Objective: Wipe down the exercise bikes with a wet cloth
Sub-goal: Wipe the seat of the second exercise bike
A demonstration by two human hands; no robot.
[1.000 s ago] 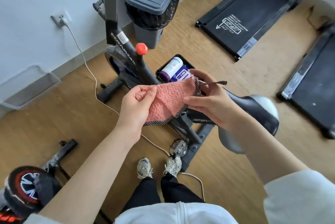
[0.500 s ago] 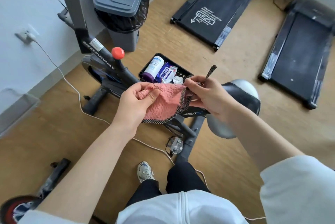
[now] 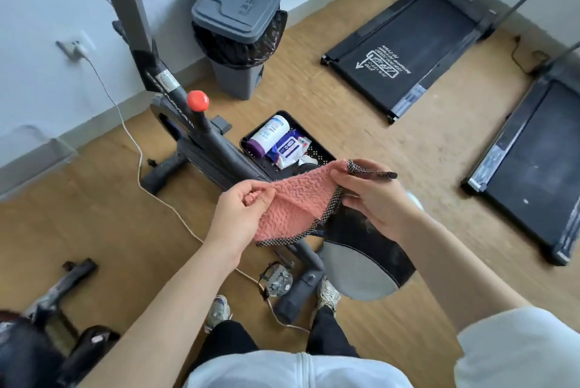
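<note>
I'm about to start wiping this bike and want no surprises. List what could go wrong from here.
1. The white cord runs from the wall across the floor and past the shoes; a step could snag it.
2. The pedal sticks out near the feet, so a shin might knock it.
3. The cloth is only pinched at its edges by the left hand and right hand; it may slip once wiping starts.
</note>
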